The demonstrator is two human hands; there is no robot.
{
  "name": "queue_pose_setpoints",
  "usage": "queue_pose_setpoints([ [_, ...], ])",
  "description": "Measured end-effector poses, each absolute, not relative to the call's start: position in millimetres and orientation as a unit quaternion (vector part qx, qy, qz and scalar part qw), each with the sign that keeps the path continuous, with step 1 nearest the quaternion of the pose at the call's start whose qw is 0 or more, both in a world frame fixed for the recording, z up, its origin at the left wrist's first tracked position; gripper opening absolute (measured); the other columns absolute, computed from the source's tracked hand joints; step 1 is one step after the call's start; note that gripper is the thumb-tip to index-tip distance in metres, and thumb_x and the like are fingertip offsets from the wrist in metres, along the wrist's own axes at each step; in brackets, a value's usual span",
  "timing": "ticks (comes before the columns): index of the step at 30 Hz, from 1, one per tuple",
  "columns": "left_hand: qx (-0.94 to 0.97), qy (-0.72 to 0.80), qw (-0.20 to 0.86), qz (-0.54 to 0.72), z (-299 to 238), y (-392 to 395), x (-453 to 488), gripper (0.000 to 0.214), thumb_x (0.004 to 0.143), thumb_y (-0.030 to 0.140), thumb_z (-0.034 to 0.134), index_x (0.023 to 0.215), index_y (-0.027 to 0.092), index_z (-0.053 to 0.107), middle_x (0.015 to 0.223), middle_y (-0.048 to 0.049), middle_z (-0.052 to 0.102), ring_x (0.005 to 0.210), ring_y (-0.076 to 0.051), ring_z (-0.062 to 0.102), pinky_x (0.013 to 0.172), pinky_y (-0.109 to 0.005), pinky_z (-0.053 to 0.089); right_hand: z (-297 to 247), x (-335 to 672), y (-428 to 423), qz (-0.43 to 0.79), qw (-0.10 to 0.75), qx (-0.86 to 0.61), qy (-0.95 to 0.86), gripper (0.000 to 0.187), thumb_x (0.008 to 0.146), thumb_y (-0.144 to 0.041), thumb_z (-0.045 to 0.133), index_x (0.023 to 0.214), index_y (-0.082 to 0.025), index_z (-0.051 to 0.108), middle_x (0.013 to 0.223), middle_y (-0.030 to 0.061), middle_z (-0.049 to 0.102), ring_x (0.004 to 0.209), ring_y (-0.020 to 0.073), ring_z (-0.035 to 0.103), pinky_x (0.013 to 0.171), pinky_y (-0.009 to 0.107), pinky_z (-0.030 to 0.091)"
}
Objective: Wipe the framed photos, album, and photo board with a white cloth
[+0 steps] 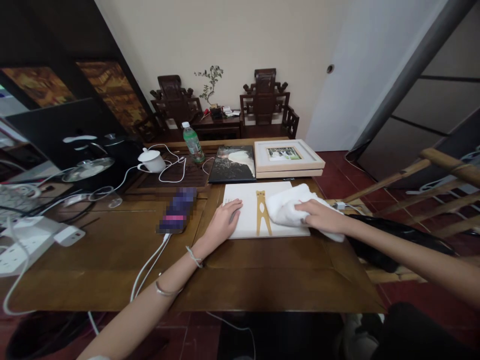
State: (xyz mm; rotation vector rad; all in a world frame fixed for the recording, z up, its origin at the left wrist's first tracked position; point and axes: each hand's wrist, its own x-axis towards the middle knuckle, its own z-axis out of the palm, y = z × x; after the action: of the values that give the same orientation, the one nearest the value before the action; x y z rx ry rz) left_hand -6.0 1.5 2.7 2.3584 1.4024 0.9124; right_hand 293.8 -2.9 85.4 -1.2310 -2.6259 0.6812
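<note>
A white picture panel (247,210) with a tan cat figure lies flat on the wooden table (262,270). My left hand (224,218) rests on its left edge, fingers flat and together, holding it down. My right hand (318,216) presses a white cloth (285,206) onto the panel's right side, fingers curled over the cloth. Both forearms reach in from the near edge.
Behind the panel lie a dark painting (232,164) and two stacked light frames (288,159). A phone (177,210) on a white cable, a white cup (151,161), a green bottle (193,142), power strips (22,245) and cookware sit to the left. Bamboo chair (431,195) at right.
</note>
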Motion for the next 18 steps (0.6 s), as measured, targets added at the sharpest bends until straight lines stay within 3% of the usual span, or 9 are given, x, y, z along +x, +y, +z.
queue_pose_setpoints([
  [7, 0.805, 0.484, 0.127, 0.319, 5.4, 0.7, -5.1, 0.029, 0.086, 0.015, 0.045, 0.11, 0.018, 0.061, 0.122, -0.0104, 0.061, 0.119, -0.024, 0.052, 0.103, -0.049, 0.037, 72.2, 267.3, 44.8, 0.185, 0.154, -0.474, -0.847, 0.011, 0.062, -0.013, 0.037, 0.068, -0.02, 0.045, 0.073, 0.0034, 0.055, 0.073, 0.0208, 0.05, 0.069, 0.031, 0.035],
  [12, 0.794, 0.503, 0.11, 0.323, 5.0, 0.6, -6.4, 0.029, 0.085, 0.02, 0.046, 0.111, 0.014, 0.06, 0.127, -0.0141, 0.055, 0.122, -0.026, 0.048, 0.104, -0.046, 0.037, 65.6, 260.9, 22.1, 0.168, 0.138, -0.459, -0.861, 0.015, 0.063, -0.01, 0.037, 0.069, -0.021, 0.045, 0.068, 0.0006, 0.053, 0.071, 0.0209, 0.05, 0.087, 0.04, 0.033],
  [18, 0.74, 0.612, 0.044, 0.276, 3.1, -5.4, -7.4, 0.042, 0.083, 0.035, 0.052, 0.12, 0.015, 0.053, 0.131, -0.0202, 0.046, 0.122, -0.037, 0.041, 0.096, -0.057, 0.037, 78.2, 287.4, -23.1, 0.23, 0.089, -0.407, -0.879, 0.015, 0.062, -0.008, 0.038, 0.063, -0.023, 0.041, 0.06, -0.0028, 0.046, 0.069, 0.0196, 0.051, 0.095, 0.041, 0.031],
])
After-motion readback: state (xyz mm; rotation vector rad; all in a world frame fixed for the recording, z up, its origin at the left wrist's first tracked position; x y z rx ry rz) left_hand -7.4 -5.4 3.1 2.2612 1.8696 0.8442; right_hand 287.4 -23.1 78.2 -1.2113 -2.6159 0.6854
